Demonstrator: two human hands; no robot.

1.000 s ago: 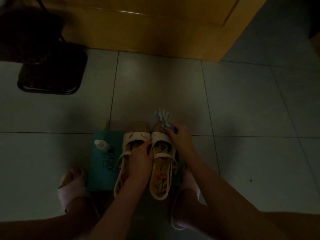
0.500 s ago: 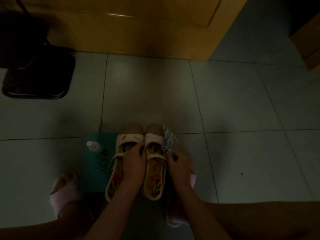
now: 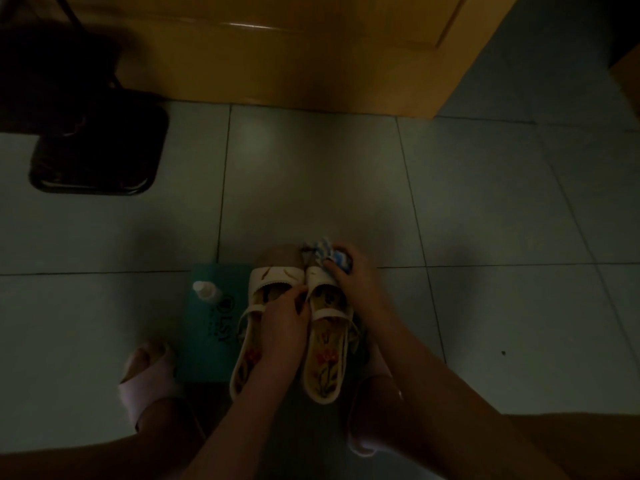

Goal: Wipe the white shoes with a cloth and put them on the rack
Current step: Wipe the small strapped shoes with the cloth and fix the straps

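A dim view looks down at a pale tiled floor between a crouching person's bare knees. At far left, in the upper corner, stands a dark stool. Behind it a yellow wooden door runs along the top.

Lower left, a foot in a pink slipper rests on the tiles. Just beside it lies a flat teal box with pale lettering, and a small white bottle stands on the box's far end.

At bottom centre, touching the right edge of the box, the white shoes sit side by side on the floor, toes pointing away from the person. They are strapped sandals with yellowish insoles printed with flowers. The left hand lies over the left shoe, its fingers curled over the inner rims where the two shoes meet and gripping them together.

The right shoe is just to the right. A bunched blue and white striped cloth sits against its toe. The right hand has its fingers closed round the cloth and presses it onto the toe.

Below that forearm, a second pink slipper shows in part. Further right the tiles carry one small dark speck. A brown wooden piece cuts into the upper right corner.
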